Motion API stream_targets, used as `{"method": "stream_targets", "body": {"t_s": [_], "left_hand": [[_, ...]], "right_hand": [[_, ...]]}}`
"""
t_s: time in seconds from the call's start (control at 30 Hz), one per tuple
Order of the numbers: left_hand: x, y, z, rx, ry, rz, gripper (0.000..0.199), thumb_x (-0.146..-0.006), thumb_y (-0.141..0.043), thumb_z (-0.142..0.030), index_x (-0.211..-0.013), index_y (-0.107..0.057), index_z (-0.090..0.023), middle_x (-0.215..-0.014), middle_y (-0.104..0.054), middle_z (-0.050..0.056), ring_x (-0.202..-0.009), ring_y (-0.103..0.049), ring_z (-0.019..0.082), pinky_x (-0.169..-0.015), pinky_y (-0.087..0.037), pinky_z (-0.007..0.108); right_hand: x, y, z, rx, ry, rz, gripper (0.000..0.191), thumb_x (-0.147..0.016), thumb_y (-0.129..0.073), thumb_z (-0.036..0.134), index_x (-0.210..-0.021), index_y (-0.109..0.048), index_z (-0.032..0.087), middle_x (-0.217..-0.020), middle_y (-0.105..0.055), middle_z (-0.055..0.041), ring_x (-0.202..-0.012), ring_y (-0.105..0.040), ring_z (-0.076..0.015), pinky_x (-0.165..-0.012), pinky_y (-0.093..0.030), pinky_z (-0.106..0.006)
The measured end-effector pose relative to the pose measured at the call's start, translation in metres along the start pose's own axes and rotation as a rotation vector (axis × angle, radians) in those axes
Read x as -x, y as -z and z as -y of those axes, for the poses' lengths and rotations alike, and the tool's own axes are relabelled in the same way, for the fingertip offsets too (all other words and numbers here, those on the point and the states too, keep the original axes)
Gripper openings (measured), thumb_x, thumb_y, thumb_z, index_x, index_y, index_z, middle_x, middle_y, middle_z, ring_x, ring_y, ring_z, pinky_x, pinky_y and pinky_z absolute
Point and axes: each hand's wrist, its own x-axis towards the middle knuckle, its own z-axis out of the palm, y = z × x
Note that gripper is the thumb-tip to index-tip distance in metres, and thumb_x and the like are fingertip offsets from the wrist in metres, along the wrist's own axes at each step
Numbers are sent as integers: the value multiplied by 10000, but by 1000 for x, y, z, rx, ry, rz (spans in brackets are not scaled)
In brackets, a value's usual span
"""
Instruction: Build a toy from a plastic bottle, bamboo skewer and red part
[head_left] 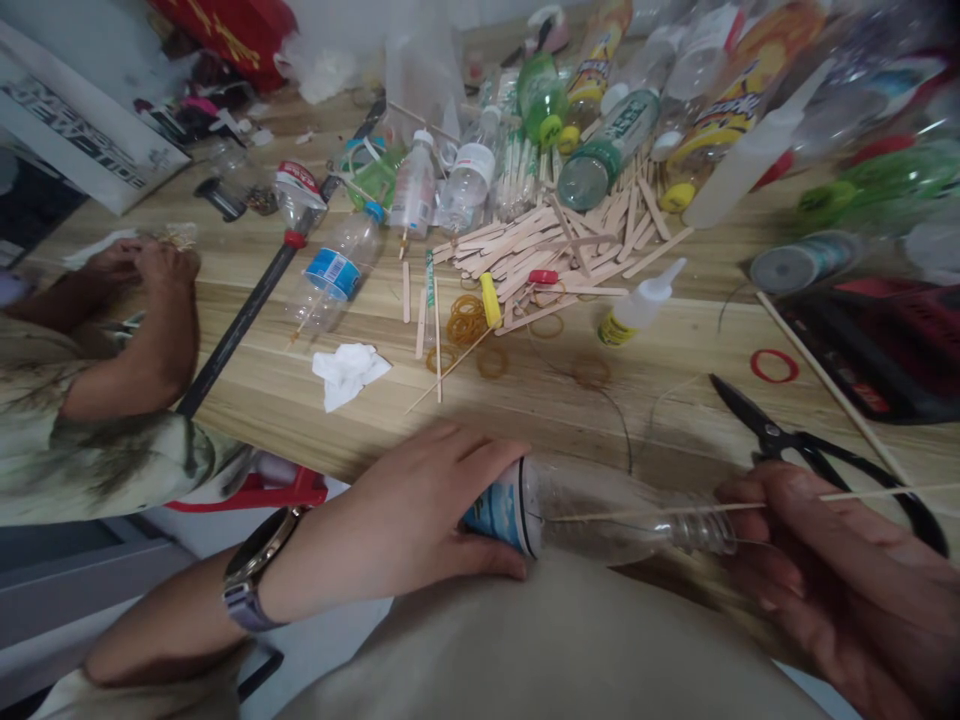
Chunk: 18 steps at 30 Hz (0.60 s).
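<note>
Left hand [412,515] wrapped round base of clear plastic bottle [600,483], lying sideways at table's near edge; palm hides most of its blue label. Right hand [840,560] pinches bamboo skewer [862,494] running into bottle mouth; outer end cut off by frame. Scissors [772,435] partly behind right hand. Beyond: craft sticks [525,250], squeeze bottle [637,308]. White bag [90,120]: bold lettering, illegible.

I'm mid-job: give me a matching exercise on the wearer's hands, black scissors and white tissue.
1. left hand
2. right hand
3. black metal scissors
4. crumpled white tissue

A. on the wooden table near a red ring
B. holding a thin wooden skewer
C. left of tan rubber bands
D. around a clear blue-labelled plastic bottle

Pairs: 1-D, 2-B, 3-A, 4-C
</note>
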Motion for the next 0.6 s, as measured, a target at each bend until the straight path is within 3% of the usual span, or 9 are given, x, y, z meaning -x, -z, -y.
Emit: {"method": "stream_targets", "body": {"t_s": [0.33,0.6], "left_hand": [[0,2,-2,8,17,18,611,-858,-713,-517,-1360,-512,-232,-1306,-664,105,-1157,-615,288,-968,-508,429],[-1,-2,3,32,-36,11,659,-869,-664,-585,-1371,-502,-190,-1297,-653,143,-1141,-621,323,-937,-516,456]], "right_hand": [[-1,2,-2,-56,-19,23,452,-399,-1000,362,-681,-670,234,-606,-574,11,-437,-540,-89,-360,-491,-89],[0,0,-3,-5,16,0,492,-353,-995,424,-677,-678,235,-590,-567,12,-414,-518,-94,-333,-491,-121]]}}
